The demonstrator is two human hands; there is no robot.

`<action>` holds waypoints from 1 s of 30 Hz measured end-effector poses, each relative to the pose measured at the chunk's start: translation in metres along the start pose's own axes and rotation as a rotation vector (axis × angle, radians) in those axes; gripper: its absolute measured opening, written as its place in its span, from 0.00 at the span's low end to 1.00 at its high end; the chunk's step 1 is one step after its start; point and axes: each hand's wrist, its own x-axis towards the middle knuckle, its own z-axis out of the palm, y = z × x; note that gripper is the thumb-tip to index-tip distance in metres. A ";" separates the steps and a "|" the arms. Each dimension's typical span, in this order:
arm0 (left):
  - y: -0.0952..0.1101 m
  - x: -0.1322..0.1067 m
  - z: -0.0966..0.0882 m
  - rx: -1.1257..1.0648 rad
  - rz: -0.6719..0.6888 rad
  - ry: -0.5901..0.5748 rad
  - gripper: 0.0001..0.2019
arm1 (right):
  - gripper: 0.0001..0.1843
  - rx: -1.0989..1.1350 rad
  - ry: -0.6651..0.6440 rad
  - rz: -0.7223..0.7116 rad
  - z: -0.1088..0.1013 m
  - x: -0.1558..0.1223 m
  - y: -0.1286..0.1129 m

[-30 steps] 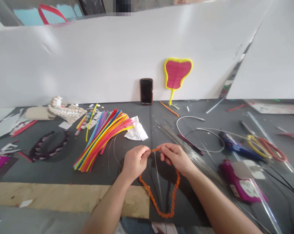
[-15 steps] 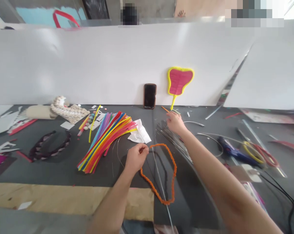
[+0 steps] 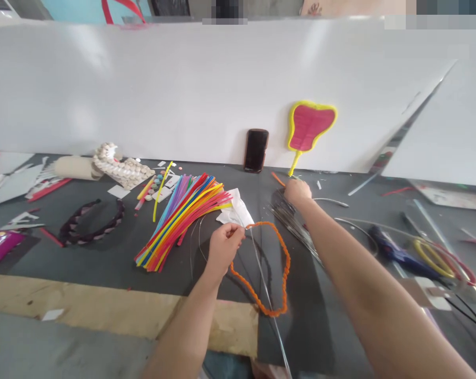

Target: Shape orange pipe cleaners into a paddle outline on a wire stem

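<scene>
My left hand [image 3: 224, 247] is closed in a pinch on one end of an orange twisted pipe-cleaner loop [image 3: 277, 266] that lies on the dark grey table mat [image 3: 103, 258]; a thin silver wire [image 3: 263, 287] runs across the loop toward me. My right hand [image 3: 297, 192] reaches far forward, its fingers curled down onto the far end of a bundle of thin silver wires [image 3: 295, 223]. What lies under its fingers is hidden. An orange stick [image 3: 277, 179] lies just past that hand.
A fan of coloured pipe cleaners [image 3: 182, 216] and white tissue [image 3: 236, 213] lie left of the loop. A phone [image 3: 255, 150] and a pink-yellow fan shape [image 3: 309, 126] lean on the white board. A braided headband [image 3: 91, 223] lies left; a blue glue gun [image 3: 395, 252] and coiled cords [image 3: 443, 255] lie right.
My right hand let go of the orange loop and reached forward to the far end of the wire bundle. The left hand kept its pinch on the loop.
</scene>
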 end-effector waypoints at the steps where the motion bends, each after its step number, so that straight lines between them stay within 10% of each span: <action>1: 0.001 0.000 0.000 -0.020 -0.005 0.014 0.09 | 0.16 -0.003 0.003 0.006 -0.002 -0.003 -0.001; 12: 0.001 0.007 -0.006 -0.138 0.002 0.089 0.10 | 0.18 0.075 0.165 -0.146 -0.052 -0.086 -0.009; 20: 0.006 0.007 -0.011 -0.216 0.039 0.117 0.11 | 0.12 0.465 0.090 -0.241 -0.001 -0.180 0.028; 25: 0.005 0.005 -0.009 -0.217 0.052 0.121 0.11 | 0.21 1.207 -0.359 -0.219 0.015 -0.202 0.012; 30: 0.001 0.005 -0.006 -0.160 0.036 0.109 0.11 | 0.22 1.334 -0.420 -0.208 0.015 -0.207 0.002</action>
